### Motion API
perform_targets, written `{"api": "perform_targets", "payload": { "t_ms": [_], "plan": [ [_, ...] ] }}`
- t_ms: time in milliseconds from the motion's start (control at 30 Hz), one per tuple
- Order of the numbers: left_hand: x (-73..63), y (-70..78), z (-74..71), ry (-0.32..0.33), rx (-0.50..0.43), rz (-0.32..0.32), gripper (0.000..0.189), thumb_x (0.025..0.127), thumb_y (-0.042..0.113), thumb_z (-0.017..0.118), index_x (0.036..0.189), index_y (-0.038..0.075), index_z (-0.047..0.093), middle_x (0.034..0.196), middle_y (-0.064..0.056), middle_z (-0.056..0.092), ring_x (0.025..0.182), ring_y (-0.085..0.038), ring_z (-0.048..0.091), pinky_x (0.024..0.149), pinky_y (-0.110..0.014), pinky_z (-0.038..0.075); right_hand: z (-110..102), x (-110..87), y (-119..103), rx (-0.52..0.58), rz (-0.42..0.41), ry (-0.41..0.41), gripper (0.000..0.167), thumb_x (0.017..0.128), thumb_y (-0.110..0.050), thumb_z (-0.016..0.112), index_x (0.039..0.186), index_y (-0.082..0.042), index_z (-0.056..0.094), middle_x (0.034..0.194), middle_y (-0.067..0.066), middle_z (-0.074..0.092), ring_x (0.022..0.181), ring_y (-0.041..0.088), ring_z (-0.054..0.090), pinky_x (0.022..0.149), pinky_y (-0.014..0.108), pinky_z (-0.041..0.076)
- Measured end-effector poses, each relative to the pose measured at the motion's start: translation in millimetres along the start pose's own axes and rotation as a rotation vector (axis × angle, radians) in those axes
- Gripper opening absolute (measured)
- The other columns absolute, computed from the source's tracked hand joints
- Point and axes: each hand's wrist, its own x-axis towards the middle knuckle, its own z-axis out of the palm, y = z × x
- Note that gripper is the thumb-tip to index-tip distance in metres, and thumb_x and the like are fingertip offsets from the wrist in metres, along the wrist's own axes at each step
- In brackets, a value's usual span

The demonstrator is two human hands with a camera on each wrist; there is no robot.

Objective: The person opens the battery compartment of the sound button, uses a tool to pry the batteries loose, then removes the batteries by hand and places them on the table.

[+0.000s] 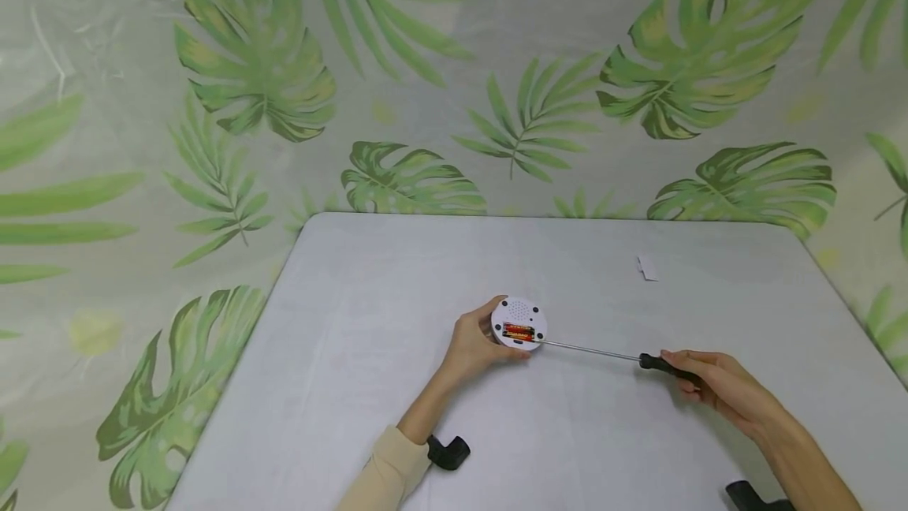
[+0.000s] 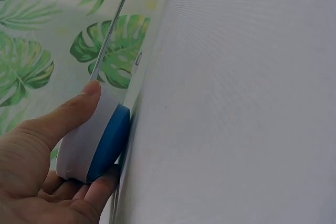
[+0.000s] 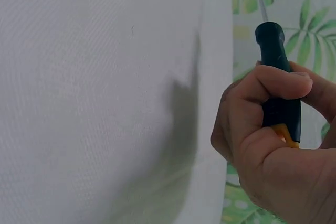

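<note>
No text, brand or number can be read. The marks on the batteries (image 1: 519,331) are too small to make out.

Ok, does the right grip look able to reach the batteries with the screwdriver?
Probably yes: the right grip holds the screwdriver, its end right by the batteries, which lie uncovered; the left grip holds the round device by its rim, clear of them.
</note>
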Motion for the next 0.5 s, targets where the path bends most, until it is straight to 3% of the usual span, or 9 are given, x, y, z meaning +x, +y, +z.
{"api": "perform_targets", "payload": {
  "t_ms": [300,500],
  "plan": [
    [1.2,1.6,4.8,0.008,-0.006,-0.009,0.098,0.064,0.0,0.097,0.151,0.003,0.051,0.143,-0.012,0.065,0.126,-0.021,0.066,0.099,-0.018,0.055,-3,-10.5,1,-0.019,-0.015,0.021,0.036,0.109,-0.033,0.053,0.124,-0.001,0.063,0.084,-0.003,0.049,0.075,0.008,0.051,0.068,0.027,0.047],
    [-0.8,0.4,3.6,0.02,-0.008,-0.013,0.095,0.064,0.002,0.098,0.149,0.008,0.055,0.14,-0.01,0.067,0.123,-0.021,0.068,0.096,-0.019,0.057,2,-17.3,2,-0.233,-0.083,0.111,0.041,0.105,-0.038,0.061,0.125,-0.003,0.069,0.086,-0.003,0.053,0.073,0.009,0.051,0.067,0.027,0.042]
  ]
}}
